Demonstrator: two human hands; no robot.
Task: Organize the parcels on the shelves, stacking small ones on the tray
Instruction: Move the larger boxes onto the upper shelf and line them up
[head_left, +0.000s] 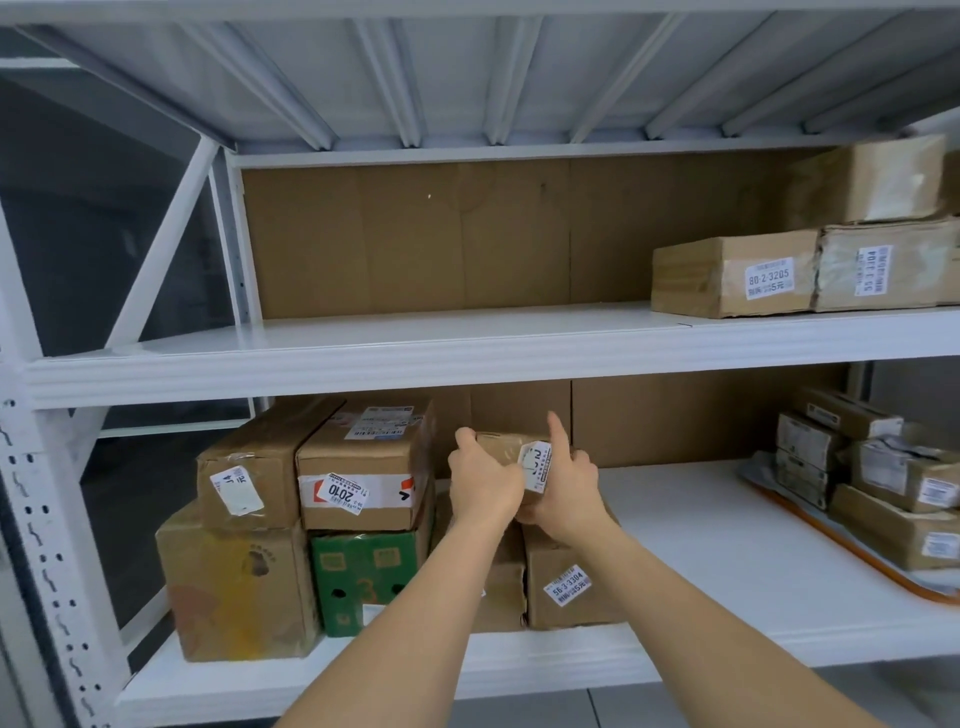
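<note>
The white steel rack (363, 358) was the largest item, and positions are given from its lower shelf (675, 545). At that shelf's left end stood large cartons in two tiers: a plain brown carton (236, 592) and a green printed carton (363, 582) below, with a box labelled 2010 (363, 467) above them. At the right end lay an orange-rimmed tray (841, 551) carrying several small parcels (883, 478), stacked. Towards the middle, on top of a carton labelled 56-3-3304 (563, 582), sat a small taped cardboard parcel (506, 449).

The left hand (483, 480) gripped this parcel's left side, fingers curled over its top edge. The right hand (563, 483) held its labelled right face, index finger raised clear.

Judged from its size and two-handed hold, the parcel should be light and stiff, though its tape may be slippery. Opposite side faces, with support under the base, appear the soundest hold for carrying it to the tray.
</note>
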